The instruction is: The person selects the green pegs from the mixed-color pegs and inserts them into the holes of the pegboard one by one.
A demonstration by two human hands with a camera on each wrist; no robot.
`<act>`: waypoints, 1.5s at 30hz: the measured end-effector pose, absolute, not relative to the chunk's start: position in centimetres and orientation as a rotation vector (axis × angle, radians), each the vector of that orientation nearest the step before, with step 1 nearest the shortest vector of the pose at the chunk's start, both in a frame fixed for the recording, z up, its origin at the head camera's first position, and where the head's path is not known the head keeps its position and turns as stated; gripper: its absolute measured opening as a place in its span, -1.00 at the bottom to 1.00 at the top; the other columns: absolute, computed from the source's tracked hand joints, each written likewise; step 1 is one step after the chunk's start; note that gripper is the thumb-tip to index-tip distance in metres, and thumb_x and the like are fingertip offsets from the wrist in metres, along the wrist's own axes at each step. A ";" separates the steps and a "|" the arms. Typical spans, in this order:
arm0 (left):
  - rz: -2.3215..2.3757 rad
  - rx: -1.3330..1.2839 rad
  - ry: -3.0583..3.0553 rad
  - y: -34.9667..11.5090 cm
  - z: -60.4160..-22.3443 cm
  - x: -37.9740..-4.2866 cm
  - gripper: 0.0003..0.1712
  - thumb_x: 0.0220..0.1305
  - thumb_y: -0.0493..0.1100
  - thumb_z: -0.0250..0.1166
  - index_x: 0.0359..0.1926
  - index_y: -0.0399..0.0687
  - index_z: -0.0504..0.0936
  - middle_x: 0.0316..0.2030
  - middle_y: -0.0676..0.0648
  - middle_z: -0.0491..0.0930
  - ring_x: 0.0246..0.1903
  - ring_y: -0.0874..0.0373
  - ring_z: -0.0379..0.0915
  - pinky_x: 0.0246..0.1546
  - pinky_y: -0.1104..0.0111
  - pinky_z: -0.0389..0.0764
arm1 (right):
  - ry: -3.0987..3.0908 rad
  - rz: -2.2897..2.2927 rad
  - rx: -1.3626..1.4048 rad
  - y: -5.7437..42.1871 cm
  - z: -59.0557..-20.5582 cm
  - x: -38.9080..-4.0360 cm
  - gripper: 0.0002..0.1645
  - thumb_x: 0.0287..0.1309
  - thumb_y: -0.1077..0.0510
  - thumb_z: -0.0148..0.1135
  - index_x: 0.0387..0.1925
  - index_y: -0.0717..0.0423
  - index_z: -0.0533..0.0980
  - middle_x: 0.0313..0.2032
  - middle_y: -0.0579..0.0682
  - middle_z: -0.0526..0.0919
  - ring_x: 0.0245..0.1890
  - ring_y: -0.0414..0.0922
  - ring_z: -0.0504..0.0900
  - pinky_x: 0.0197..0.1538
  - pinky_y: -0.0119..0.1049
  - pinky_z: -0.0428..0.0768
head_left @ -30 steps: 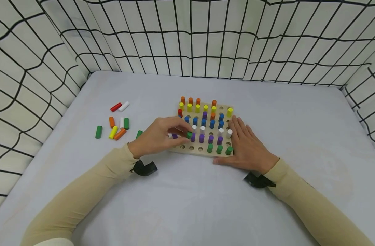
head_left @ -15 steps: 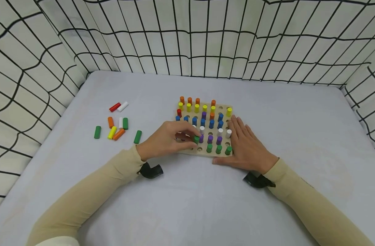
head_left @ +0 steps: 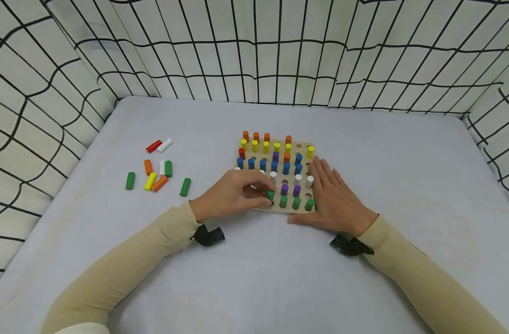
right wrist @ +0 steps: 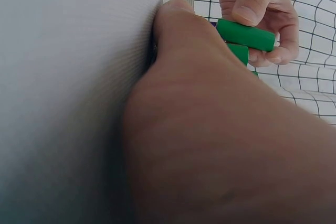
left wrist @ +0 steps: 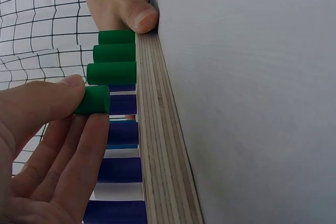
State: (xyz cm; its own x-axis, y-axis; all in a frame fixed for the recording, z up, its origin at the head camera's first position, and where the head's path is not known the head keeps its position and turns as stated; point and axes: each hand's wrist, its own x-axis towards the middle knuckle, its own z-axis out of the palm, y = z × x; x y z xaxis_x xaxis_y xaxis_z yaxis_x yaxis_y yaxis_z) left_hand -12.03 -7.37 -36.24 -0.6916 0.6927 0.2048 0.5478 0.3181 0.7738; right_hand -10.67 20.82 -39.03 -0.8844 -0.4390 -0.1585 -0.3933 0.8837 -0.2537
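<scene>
Pinched in the left hand (head_left: pixel 233 197), the green peg (head_left: pixel 270 195) has moved nearer the pegboard's (head_left: pixel 298 212) front row; the right hand (head_left: pixel 335 202) lies flat, bracing the pegboard.

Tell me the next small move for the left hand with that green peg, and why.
Probably lower the green peg straight down into the board. The left hand pinches it above the front row, beside three seated green pegs, its base short of the wood, while the right hand rests against the board's edge.
</scene>
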 end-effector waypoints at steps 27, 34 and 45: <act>1.255 1.237 2.443 -7.3 -36.6 -11.9 -0.71 0.23 -0.30 0.49 -0.01 -0.16 0.76 -0.13 -0.03 0.78 -0.17 0.20 0.73 -0.13 0.44 0.79 | 2.845 -0.309 -0.637 20.7 -38.9 -10.6 0.67 -0.05 -0.70 0.25 0.63 0.30 -0.24 0.67 0.24 -0.33 0.70 0.24 -0.29 0.68 0.26 -0.05; 1.253 1.216 2.446 -7.3 -36.8 -11.8 -0.70 0.24 -0.29 0.49 0.01 -0.14 0.77 -0.10 -0.04 0.78 -0.14 0.18 0.74 -0.12 0.47 0.78 | 2.844 -0.316 -0.636 20.7 -39.0 -10.6 0.66 -0.04 -0.70 0.26 0.63 0.30 -0.24 0.67 0.24 -0.33 0.70 0.24 -0.29 0.68 0.26 -0.05; 1.254 1.185 2.456 -7.1 -37.3 -11.9 -0.71 0.26 -0.30 0.47 0.01 -0.12 0.77 -0.08 -0.04 0.79 -0.10 0.18 0.75 -0.09 0.49 0.77 | 2.840 -0.324 -0.631 20.8 -39.0 -10.5 0.66 -0.03 -0.68 0.27 0.63 0.30 -0.24 0.67 0.24 -0.33 0.70 0.24 -0.29 0.69 0.26 -0.06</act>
